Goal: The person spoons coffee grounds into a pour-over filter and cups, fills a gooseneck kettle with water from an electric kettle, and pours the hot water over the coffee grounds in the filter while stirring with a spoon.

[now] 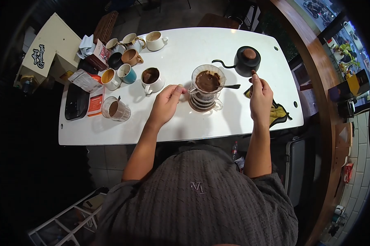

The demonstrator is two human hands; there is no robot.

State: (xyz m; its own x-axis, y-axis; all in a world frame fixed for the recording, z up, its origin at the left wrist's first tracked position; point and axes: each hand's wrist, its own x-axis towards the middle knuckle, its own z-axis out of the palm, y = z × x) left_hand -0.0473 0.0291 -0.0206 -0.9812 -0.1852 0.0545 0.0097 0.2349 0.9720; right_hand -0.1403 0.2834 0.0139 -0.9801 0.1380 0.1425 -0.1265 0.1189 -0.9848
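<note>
My right hand [261, 98] is closed around the handle of a black gooseneck kettle [243, 65] with a brown lid knob. Its spout points left toward a clear coffee dripper [195, 74]. Dark wet coffee grounds [206, 82] fill the dripper, and a spoon [233, 86] lies across its right rim. Below it is a glass server [201, 104]. My left hand [165, 105] has its fingers curled together, fingertips close beside the dripper's left side; whether they touch it I cannot tell. A white mug [155, 87] with dark contents stands just beyond that hand.
Several cups, including a teal cup [127, 74] and a brown cup [130, 57], crowd the back left of the white table [177, 45]. A ribbed glass [121, 112] stands nearer, beside a black scale-like device [77, 101]. A yellow and black cloth [278, 114] lies at right.
</note>
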